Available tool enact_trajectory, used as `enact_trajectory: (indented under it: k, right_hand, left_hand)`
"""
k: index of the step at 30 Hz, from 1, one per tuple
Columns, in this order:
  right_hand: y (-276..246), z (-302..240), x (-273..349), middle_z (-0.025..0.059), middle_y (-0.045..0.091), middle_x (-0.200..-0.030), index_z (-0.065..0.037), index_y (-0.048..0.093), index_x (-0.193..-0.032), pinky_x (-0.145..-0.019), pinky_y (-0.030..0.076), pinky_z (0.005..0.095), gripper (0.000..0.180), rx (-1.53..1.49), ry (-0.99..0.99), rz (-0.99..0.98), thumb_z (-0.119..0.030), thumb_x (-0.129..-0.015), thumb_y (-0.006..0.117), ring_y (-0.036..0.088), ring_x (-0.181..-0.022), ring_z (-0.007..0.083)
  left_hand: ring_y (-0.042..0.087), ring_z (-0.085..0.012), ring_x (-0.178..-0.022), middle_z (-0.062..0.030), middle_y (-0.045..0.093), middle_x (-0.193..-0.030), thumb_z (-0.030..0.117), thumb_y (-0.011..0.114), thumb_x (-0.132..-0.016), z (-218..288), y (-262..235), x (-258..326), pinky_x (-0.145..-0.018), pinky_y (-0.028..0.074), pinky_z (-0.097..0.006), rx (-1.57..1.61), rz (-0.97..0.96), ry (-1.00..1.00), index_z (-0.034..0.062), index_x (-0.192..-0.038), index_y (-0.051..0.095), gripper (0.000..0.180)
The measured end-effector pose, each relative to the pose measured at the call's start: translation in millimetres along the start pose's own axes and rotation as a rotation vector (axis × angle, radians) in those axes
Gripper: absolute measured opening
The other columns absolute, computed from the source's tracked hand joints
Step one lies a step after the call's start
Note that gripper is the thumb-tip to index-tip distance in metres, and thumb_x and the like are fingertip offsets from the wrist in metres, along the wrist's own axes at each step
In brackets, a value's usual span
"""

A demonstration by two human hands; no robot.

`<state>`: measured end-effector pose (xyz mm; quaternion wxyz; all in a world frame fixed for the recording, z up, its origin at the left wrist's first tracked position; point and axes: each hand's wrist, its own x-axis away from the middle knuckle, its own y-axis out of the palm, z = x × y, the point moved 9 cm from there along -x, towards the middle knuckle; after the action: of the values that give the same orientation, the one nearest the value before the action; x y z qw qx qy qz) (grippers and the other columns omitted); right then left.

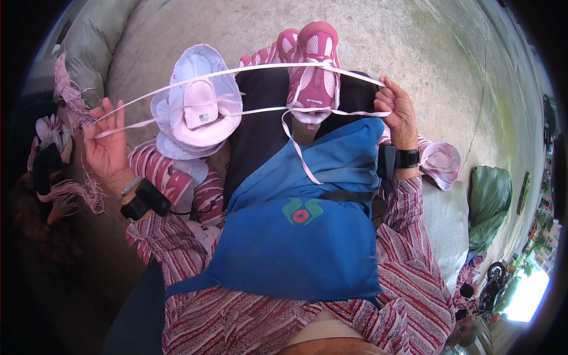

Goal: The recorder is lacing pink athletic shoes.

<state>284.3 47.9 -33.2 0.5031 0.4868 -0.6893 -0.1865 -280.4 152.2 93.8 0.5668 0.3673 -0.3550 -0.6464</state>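
Observation:
A pink sneaker (313, 89) with white mesh patches rests upright on my lap, toe pointing away. A pale pink shoelace (260, 65) runs through its upper eyelets, and its two long strands stretch out to both sides. At the left, my left hand (108, 145) has its fingers partly extended, with the strands caught among them. My right hand (397, 112) pinches strands between its curled fingers at the right. One loose lace end (300, 157) dangles over my blue apron (284, 248).
Pale shoe uppers (222, 127) are stacked left of my lap, above pink-striped shoe parts (165, 180). Bundles of pink laces (74, 97) hang at the far left. A pink shoe part (441, 160) and a green bag (490, 204) are at the right.

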Motion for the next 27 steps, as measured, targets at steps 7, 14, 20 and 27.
enact_trajectory:
  k: [7, 14, 20, 27]
  right_hand:
    - [-51.4, -44.7, 6.3, -0.0061, 0.027, -0.051, 0.001, 0.05, -0.097, -0.035, 0.021, 0.0195, 0.011, 0.031, -0.163, 0.169, -0.008, -0.091, 0.05, 0.024, -0.04, 0.0048]
    - [-83.3, -75.1, 0.5, -0.0067, 0.029, -0.051, 0.0, 0.055, -0.097, -0.036, 0.022, 0.0221, 0.015, 0.293, -0.358, 0.389, -0.01, -0.086, 0.056, 0.026, -0.039, 0.0052]
    - [-16.5, -105.4, 27.6, 0.0087, 0.061, -0.075, -0.003, 0.065, -0.094, -0.053, 0.048, 0.0262, 0.022, 2.049, -1.25, 0.577, -0.02, -0.085, 0.055, 0.058, -0.056, 0.0145]
    - [101.8, 25.7, 54.3, 0.007, 0.056, -0.096, -0.002, 0.06, -0.101, -0.063, 0.046, 0.0239, 0.034, 1.712, -0.43, -0.427, 0.008, -0.072, 0.045, 0.057, -0.071, 0.0136]
  left_hand:
    - [0.039, -0.0439, -0.122, -0.0139, 0.06, -0.104, 0.022, 0.044, -0.091, 186.8, -102.3, 32.9, -0.1, 0.007, -0.072, -0.142, 0.388, 0.452, 0.0065, -0.075, 0.058, 0.026]
    - [0.051, -0.0345, -0.093, -0.0111, 0.056, -0.09, 0.034, 0.033, -0.096, 220.7, -96.3, 63.4, -0.093, 0.029, -0.063, -0.088, 0.48, 0.682, 0.0055, -0.087, 0.053, 0.036]
    - [0.037, -0.0109, -0.06, -0.0082, 0.054, -0.09, 0.024, 0.04, -0.096, 78.0, 25.3, 9.4, -0.058, 0.034, -0.026, -0.416, -0.044, 0.199, -0.0058, -0.114, 0.048, 0.036]
    - [0.039, 0.0005, -0.049, -0.0066, 0.064, -0.092, 0.019, 0.05, -0.092, -198.8, 83.0, -5.2, -0.043, 0.032, -0.015, -1.018, -0.073, -0.23, -0.0004, -0.105, 0.061, 0.025]
